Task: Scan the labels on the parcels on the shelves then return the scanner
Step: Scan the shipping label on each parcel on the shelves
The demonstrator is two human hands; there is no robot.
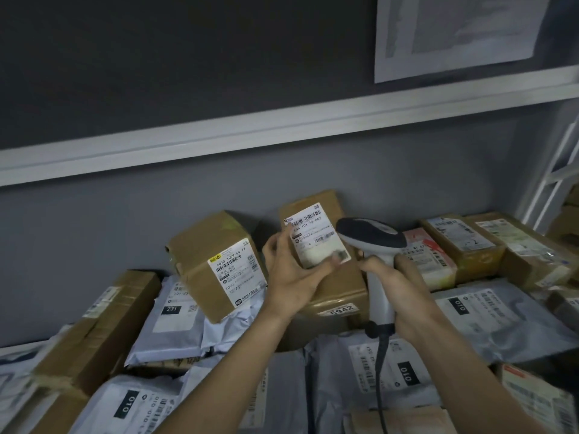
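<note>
A dark grey wall (188, 73) fills the upper half of the view, with a white shelf rail (282, 120) slanting across it and a pale printed sheet (454, 29) pinned at the upper right. Below the rail, a shelf is heaped with parcels lying at all angles: brown cardboard boxes and grey plastic mailer bags, most with white barcode labels. At the far right stands a white metal shelf frame (551, 180). The left hand (294, 274) grips a small brown box (316, 233) tilted up near the wall, thumb pressing the lower edge of its white label (316, 242) and fingers curled behind its left side. The right hand (398, 292) is wrapped around the pale handle of a barcode scanner (376, 245), whose dark head sits just beside the right edge of that label. A black cable (380, 371) drops from the handle's base across the mailer bags below. Left of the held box, a larger cardboard box (216, 261) leans tilted, its label facing forward. A grey mailer marked "231" (175, 311) lies beneath it. Another brown box marked "5942" (338, 296) rests under the hands.
</note>
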